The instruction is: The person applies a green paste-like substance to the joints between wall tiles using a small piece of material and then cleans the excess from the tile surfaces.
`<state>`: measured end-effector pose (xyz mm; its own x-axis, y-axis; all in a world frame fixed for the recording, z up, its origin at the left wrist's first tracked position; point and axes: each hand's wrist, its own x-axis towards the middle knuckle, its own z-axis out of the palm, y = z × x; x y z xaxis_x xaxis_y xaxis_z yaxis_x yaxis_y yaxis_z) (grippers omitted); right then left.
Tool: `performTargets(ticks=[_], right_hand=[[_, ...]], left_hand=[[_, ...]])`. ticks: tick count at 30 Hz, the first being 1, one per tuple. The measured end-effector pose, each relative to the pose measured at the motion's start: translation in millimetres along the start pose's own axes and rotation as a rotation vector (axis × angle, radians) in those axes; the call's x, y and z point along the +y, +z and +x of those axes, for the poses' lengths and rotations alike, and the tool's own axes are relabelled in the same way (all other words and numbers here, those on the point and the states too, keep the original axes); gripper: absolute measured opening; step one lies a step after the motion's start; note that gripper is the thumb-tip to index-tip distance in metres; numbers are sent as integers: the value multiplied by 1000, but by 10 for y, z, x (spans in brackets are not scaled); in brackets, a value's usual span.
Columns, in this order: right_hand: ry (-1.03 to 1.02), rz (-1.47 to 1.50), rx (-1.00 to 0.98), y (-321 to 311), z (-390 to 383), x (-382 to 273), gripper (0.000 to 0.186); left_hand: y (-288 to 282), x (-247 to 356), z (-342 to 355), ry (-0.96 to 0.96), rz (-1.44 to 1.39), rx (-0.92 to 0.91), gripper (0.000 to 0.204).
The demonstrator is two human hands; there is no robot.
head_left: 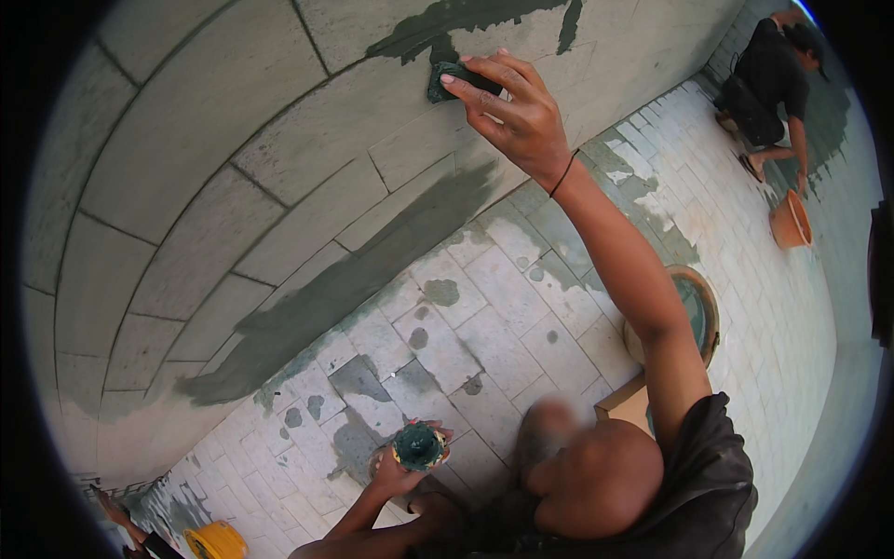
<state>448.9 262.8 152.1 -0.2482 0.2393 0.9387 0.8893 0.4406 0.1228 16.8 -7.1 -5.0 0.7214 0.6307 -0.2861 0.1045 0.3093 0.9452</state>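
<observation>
My right hand [517, 121] reaches up to the tiled wall [149, 186], fingers on a dark, grout-smeared pad [438, 84] pressed against the tiles, just below a wet dark green smear [466, 23]. Another long grey-green smear [326, 289] runs along the wall's lower part. My left hand [396, 470] is low over the floor, gripping a small cup [418, 446] that holds dark green paste.
A round tub [698, 312] and a cardboard box [616, 401] are beside my right arm on the splattered tile floor [494, 279]. A co-worker [768, 79] crouches at upper right near an orange bucket [790, 222]. Another person's arm [140, 531] and a yellow bucket [216, 540] show at lower left.
</observation>
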Motion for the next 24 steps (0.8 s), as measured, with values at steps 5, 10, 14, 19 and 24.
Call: performTargets(ticks=[5,10,14,19,24], right_hand=[[18,-56,16,15,-47,60,55],[123,-135,-7,-119,-128,10,53],[82,-82,31,-101,-37,-130,53],[-18,-60,-11,-60,-19,-109,55],[-29,-60,-26,10,-187,25,54]], left_hand=[[17,8,1,-25,-69,11,62],[11,48,35,4,5,-16,62],[25,31,9,-22,-31,-36,62],[38,75,-7,-34,-18,-22,61],[-11,-13,12,71,132,-51,61]])
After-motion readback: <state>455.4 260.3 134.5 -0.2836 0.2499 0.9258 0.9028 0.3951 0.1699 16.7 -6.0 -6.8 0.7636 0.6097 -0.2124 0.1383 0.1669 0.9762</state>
